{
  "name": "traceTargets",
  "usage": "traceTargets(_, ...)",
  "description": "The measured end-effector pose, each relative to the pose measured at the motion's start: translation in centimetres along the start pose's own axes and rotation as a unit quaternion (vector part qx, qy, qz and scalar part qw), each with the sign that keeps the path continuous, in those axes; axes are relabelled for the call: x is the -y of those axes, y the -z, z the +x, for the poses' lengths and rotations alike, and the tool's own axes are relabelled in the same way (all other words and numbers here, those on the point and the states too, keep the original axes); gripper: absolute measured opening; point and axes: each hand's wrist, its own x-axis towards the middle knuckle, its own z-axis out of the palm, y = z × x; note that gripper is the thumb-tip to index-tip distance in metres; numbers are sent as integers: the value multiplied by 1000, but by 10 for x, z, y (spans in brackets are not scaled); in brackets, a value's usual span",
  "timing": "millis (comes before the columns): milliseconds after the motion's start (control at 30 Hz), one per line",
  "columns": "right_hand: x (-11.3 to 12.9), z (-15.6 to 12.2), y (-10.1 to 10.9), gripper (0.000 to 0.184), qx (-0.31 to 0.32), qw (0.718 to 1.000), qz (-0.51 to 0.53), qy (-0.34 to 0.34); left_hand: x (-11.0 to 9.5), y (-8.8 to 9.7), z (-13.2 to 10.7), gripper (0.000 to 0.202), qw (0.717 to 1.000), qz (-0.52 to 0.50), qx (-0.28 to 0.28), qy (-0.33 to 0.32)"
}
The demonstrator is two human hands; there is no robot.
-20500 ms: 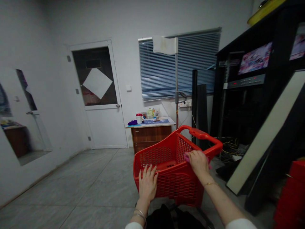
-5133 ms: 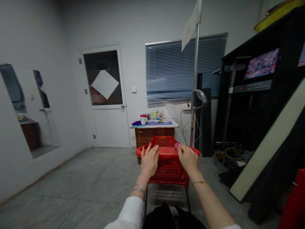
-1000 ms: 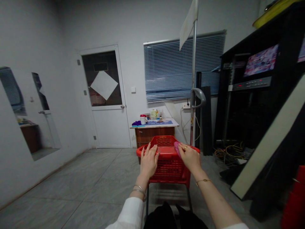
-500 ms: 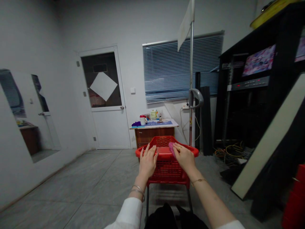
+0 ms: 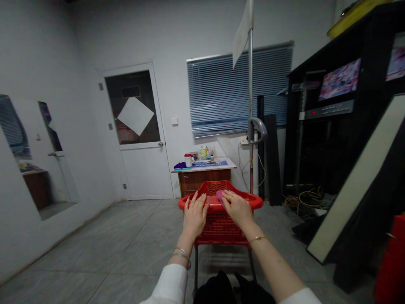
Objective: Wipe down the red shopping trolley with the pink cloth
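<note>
A red shopping cart (image 5: 221,228) with a plastic mesh basket stands right in front of me, its handle bar towards me. My left hand (image 5: 195,216) lies on the left part of the handle, fingers stretched out and slightly apart. In my right hand (image 5: 236,210) is a pink cloth (image 5: 220,195), pressed on the handle bar right of its middle. The right fingers are closed over the cloth, so only its left part shows.
Behind the cart, a small brown desk (image 5: 202,176) bears a red-lidded white container (image 5: 188,160) and a purple cloth (image 5: 180,165). A metal pole (image 5: 250,84) rises nearby. A black rack (image 5: 341,139) with screens and a leaning pale panel (image 5: 357,181) are right; a white door (image 5: 142,173) is back left.
My right hand has slid a little left along the handle with the pink cloth, closer to my left hand. The left hand stays on the handle. The view has shifted slightly.
</note>
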Motion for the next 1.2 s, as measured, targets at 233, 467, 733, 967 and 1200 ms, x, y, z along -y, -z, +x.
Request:
traceTargets(233,-23,-4,7,29,-48,994,-55,-88,-7,-2,1,40,1000,2,-14,10)
traceTargets(467,34,2,-24,31,-16,994,-51,92,-2,0,0,41,1000,22,4,7)
traceTargets(733,-38,-4,8,31,-53,994,-73,-68,-10,1,-1,43,999,33,-11,17)
traceTargets(967,32,4,-17,32,-13,995,-56,80,-3,0,-2,44,999,42,-3,12)
traceTargets(1200,-26,-1,3,31,-32,997,-35,-62,-4,5,0,45,999,42,8,12)
